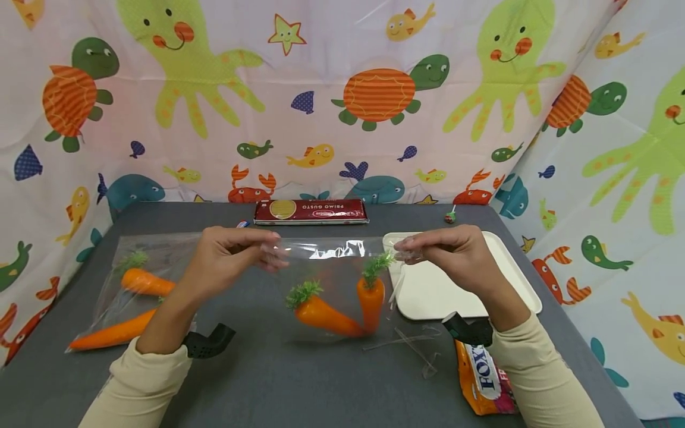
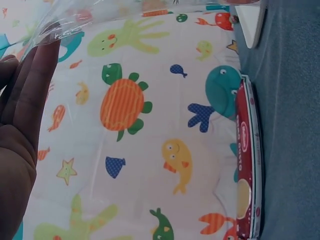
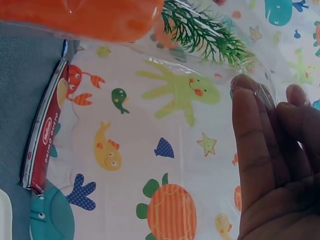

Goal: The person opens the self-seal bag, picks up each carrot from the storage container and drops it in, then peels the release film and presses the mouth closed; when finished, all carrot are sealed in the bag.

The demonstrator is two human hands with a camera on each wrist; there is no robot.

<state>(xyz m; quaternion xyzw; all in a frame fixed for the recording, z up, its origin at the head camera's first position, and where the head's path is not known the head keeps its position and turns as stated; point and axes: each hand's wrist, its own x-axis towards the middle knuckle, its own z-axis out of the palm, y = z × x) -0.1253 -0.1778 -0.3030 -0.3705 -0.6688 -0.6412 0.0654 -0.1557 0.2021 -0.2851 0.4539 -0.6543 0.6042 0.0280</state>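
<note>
A clear plastic bag [image 1: 334,248] hangs upright between my hands, with one orange carrot [image 1: 327,317] leaning left inside it and another carrot [image 1: 371,300] standing near its right side. Both carrots have green leafy tops. My left hand [image 1: 227,258] pinches the bag's upper left corner, and my right hand [image 1: 455,255] pinches the upper right one. In the right wrist view, a carrot [image 3: 100,20] shows through the film beside the right fingers. A second clear bag [image 1: 182,242] lies flat at the left with two carrots in it, partly hidden by my left forearm.
A cream tray [image 1: 444,288] lies behind my right hand, and an orange FOX pouch [image 1: 484,380] sits by the right forearm. Thin clear strips [image 1: 412,342] lie mid-table. At the back are a red Primo Gusto packet [image 1: 310,212] and a small lollipop [image 1: 451,215].
</note>
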